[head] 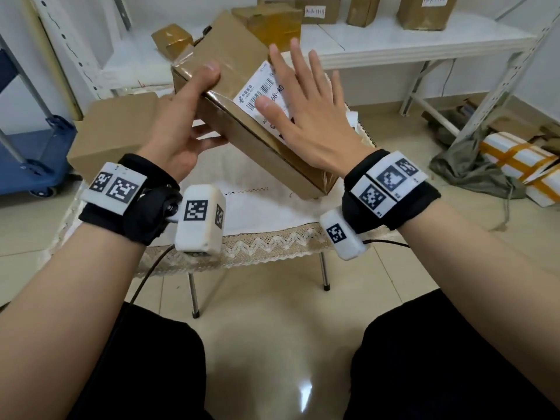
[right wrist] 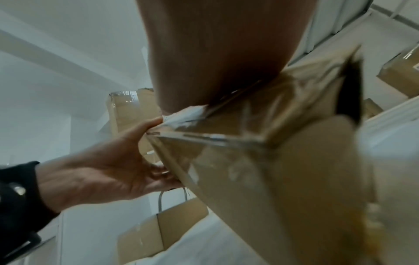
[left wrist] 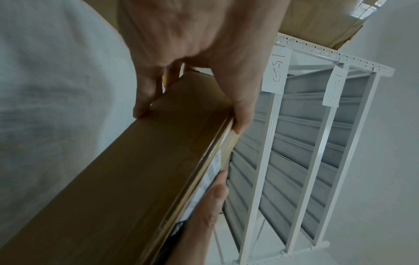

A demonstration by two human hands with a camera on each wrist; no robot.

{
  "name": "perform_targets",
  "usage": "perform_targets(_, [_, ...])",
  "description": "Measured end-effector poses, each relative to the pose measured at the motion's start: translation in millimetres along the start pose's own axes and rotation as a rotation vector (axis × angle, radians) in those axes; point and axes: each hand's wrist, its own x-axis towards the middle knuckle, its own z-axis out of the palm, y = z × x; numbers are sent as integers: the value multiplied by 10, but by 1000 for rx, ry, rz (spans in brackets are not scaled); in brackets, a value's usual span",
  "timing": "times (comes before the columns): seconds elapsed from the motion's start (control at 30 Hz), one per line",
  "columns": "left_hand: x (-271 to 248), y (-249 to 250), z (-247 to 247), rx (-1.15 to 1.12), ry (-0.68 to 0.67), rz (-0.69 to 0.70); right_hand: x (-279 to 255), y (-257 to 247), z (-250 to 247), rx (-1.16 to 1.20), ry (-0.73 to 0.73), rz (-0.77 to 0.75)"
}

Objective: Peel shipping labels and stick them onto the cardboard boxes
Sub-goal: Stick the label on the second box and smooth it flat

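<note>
Above a cloth-covered table [head: 257, 207], the left hand [head: 178, 137] grips a tilted cardboard box [head: 239, 95] by its edge, steadying it, while the right hand [head: 306, 116], fingers [head: 298, 65] straight and spread, presses the white shipping label [head: 263, 89] flat, likely to stick it.

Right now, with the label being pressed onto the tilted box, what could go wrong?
1. The box is held tilted over the small table by the left hand alone; the pressing could make it slip.
2. The right hand lies flat over only part of the label, so the uncovered barcode end might stay loose or wrinkle.
</note>
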Motion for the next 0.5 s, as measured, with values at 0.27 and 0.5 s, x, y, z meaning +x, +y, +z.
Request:
perform_targets(0.27, [-1,20,-106,-32,34,4,-45,176,45,2,11,41])
perform_targets(0.5, [38,30,-157,-39,57,-2,-77,372,65,38,-54,154])
